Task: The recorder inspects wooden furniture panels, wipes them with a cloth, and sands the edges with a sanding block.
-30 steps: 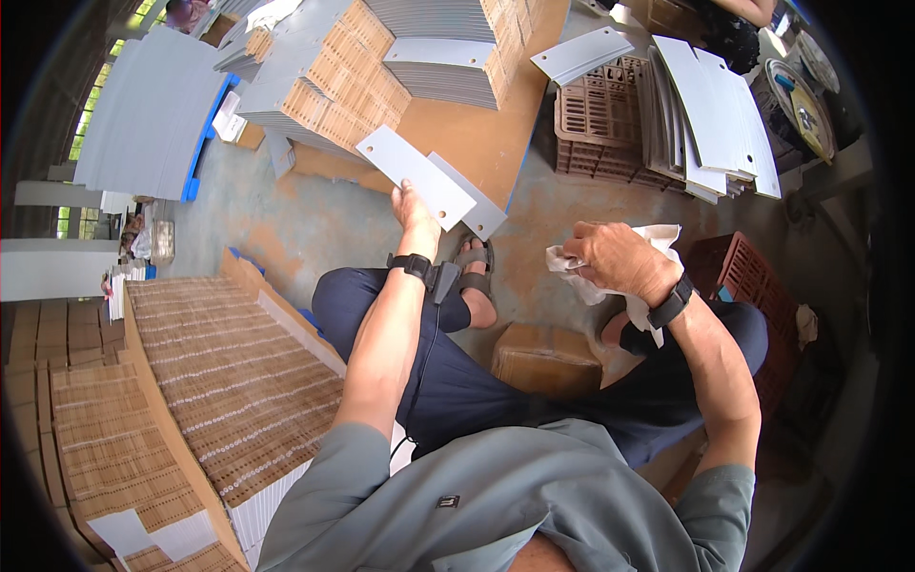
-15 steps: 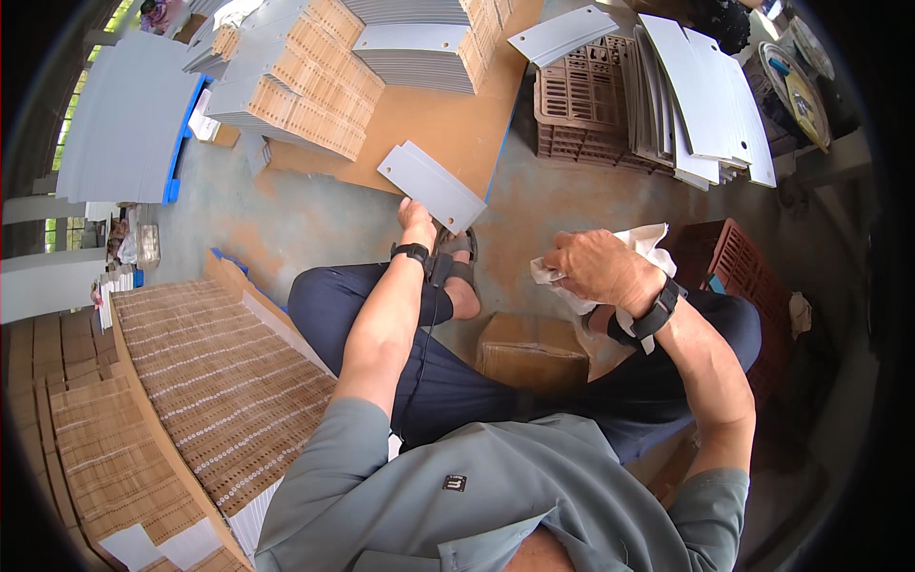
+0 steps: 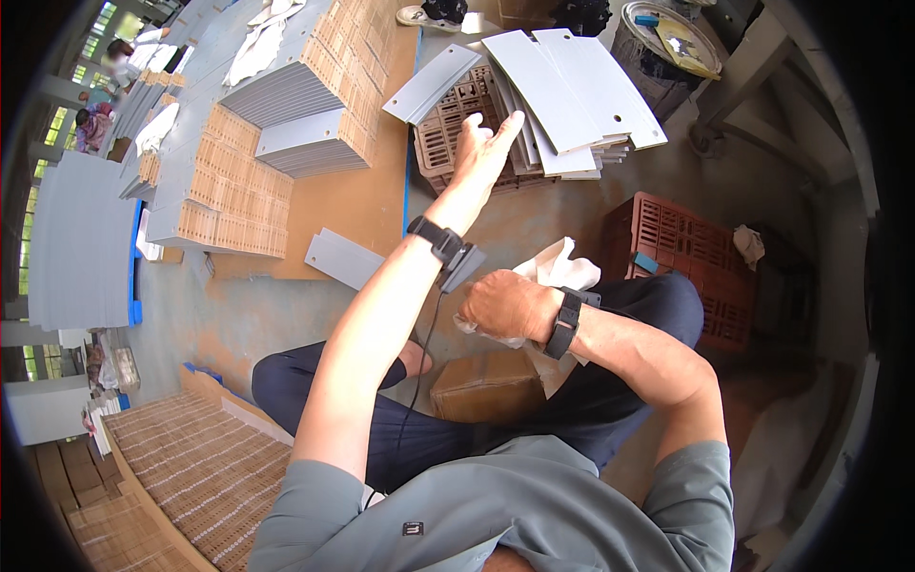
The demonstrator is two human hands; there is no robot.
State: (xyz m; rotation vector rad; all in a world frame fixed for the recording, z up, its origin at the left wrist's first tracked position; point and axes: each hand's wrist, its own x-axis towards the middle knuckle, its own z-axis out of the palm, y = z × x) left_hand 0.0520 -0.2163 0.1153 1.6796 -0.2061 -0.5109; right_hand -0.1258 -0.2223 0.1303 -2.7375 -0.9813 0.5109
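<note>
Grey panels (image 3: pixel 572 91) near open, empty left hand (image 3: pixel 484 151) | right hand (image 3: pixel 505 305) grips white cloth (image 3: pixel 558 267)

Workshop / small factory floor: bare concrete floor (image 3: pixel 534 224) w/ stacks of grey cut panels (image 3: pixel 295 143), brown plastic crates (image 3: pixel 691 253), cardboard sheets (image 3: pixel 357 205), woven mat piles (image 3: pixel 195 477). Other workers (image 3: pixel 95 124) sit among more stacks in the background, top left.
</note>
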